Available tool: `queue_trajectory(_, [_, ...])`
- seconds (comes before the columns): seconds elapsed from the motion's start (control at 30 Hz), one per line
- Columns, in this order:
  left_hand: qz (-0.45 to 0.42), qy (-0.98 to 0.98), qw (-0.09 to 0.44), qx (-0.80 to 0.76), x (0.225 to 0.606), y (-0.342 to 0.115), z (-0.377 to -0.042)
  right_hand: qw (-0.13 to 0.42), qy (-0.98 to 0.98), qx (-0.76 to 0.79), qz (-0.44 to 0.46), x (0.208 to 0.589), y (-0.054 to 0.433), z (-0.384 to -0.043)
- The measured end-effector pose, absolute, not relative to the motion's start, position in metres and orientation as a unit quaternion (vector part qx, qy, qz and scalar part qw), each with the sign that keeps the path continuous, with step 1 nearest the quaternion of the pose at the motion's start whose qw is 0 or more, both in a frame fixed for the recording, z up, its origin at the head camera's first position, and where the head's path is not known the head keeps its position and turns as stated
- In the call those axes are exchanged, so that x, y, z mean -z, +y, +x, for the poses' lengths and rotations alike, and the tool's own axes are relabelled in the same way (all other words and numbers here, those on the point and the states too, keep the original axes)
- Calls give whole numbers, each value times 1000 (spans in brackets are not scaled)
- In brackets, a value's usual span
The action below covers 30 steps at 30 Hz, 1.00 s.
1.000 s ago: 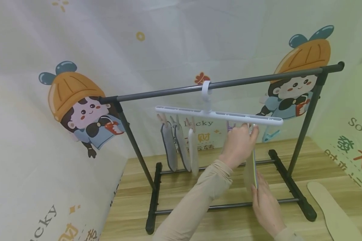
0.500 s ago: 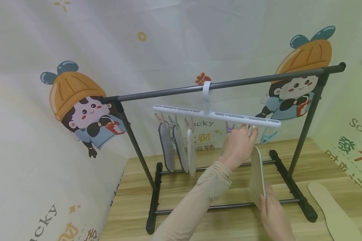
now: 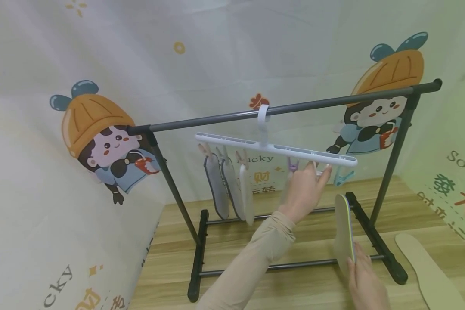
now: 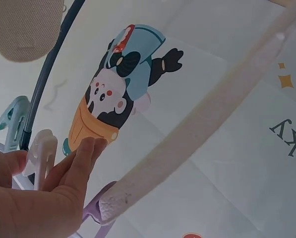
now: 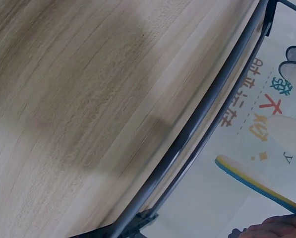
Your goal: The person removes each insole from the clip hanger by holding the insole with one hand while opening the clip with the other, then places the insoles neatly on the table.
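In the head view my left hand [image 3: 304, 189] is raised under the right half of a white clip hanger [image 3: 302, 155]. The left wrist view shows its thumb and fingers pinching a white clothes clip [image 4: 41, 153]. Beside it, a purple clip [image 4: 95, 203] bears a pale insole [image 4: 187, 136] that hangs down. On the hand's other side is a teal clip [image 3: 343, 177] with nothing in it. Lower right, my right hand [image 3: 366, 280] holds another beige insole [image 3: 342, 232] upright by its lower part, below and apart from the hanger. Its edge shows yellow and blue layers.
Two grey insoles [image 3: 217, 189] and a white insole [image 3: 247, 198] hang from clips on the hanger's left half. A dark rack [image 3: 209, 118] carries the hanger on its top bar. One more insole [image 3: 430, 271] lies on the wooden table [image 3: 166, 258], right of the rack.
My right hand has moved down and right, taking the insole away from the left hand and the clip. The left hand stays at the clip, while the hanger's right end has dipped slightly.
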<state>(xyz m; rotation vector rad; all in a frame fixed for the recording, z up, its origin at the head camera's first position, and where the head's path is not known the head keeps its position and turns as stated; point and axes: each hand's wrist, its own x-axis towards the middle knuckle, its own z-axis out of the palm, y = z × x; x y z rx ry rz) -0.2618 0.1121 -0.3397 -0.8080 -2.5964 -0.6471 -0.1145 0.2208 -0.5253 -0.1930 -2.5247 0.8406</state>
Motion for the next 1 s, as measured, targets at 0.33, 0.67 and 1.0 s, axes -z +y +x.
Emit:
queue_trajectory(0.33, [-309,-891,142,301,360,110,-250,226,-921,-306,-81,526,224,-114])
queue_trajectory(0.67, [-343,-870,86,344,383,98,-212,229,-918,-311,-88,525,222,-114])
queue_trajectory(1.0, [-340,-856,86,379,390,82,-209,223,-919,-314,-91,525,219,-113])
